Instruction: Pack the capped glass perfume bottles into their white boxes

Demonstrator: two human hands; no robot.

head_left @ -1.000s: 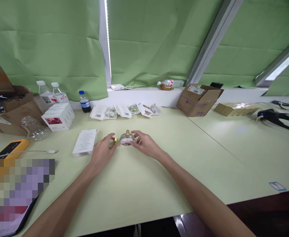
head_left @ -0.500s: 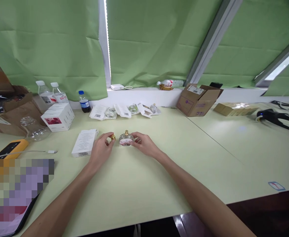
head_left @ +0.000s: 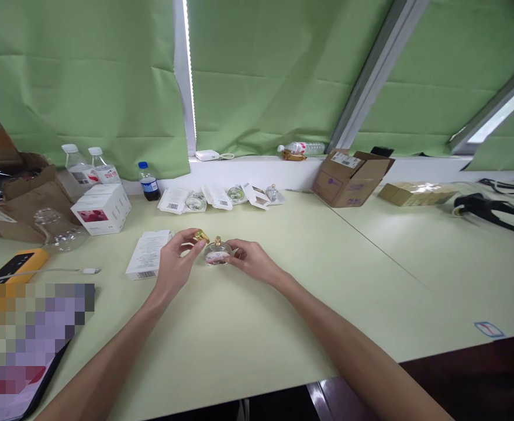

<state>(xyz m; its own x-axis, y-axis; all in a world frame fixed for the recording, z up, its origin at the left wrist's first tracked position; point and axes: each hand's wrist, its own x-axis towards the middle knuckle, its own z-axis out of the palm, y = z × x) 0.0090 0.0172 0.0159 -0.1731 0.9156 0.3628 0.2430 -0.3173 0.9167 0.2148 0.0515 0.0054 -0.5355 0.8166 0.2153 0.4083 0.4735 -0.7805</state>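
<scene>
A round clear perfume bottle [head_left: 217,255] with a pinkish label and a gold spray nozzle stands upright on the pale table. My right hand [head_left: 253,262] grips it by its right side, fingers and thumb closed on the glass. In my left hand [head_left: 176,261] a gold cap [head_left: 202,235] is pinched between thumb and fingers, tilted, just left of the nozzle and apart from it. Partly behind my left hand lies a white box [head_left: 147,257] with a barcode on its near edge.
Several opened white boxes with glass bottles [head_left: 195,201] line the back. A cola bottle [head_left: 149,182], white cartons [head_left: 101,209] and a clear plastic jar [head_left: 57,231] stand left, near a yellow device [head_left: 22,263]. A cardboard box [head_left: 348,178] sits back right.
My left hand has lifted the gold cap slightly and tilted it closer to the nozzle. My right hand has shifted the perfume bottle a little left and nearer to me.
</scene>
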